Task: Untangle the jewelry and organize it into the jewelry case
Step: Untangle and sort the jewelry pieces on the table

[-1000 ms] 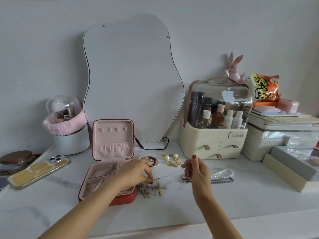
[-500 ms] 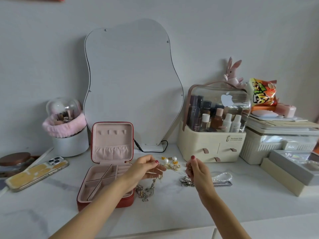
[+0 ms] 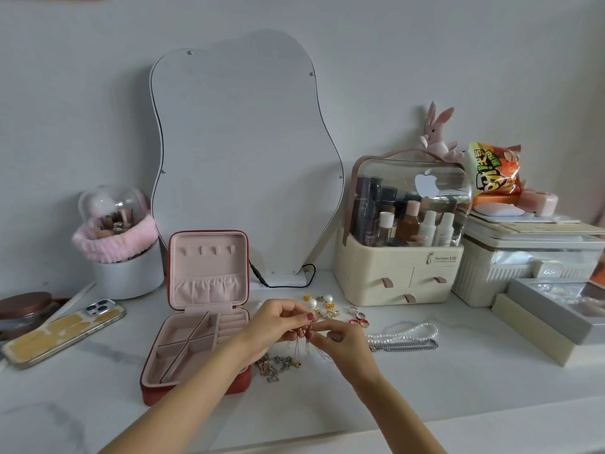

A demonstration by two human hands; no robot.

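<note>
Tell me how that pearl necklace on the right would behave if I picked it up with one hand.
The pearl necklace lies in loose curving loops, so it would likely hang limp. Its beads are round and glossy, so it may slip through the fingers. It touches a silver chain, which might snag and come along.

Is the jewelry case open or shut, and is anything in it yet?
Open: the jewelry case lid stands upright. Its visible compartments look empty.

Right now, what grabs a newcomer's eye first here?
Both hands, left and right, meet at centre, pinching a thin gold chain above a tangled pile. Just left sits the open red jewelry case, compartments bare. Behind stands a big wavy mirror.
</note>
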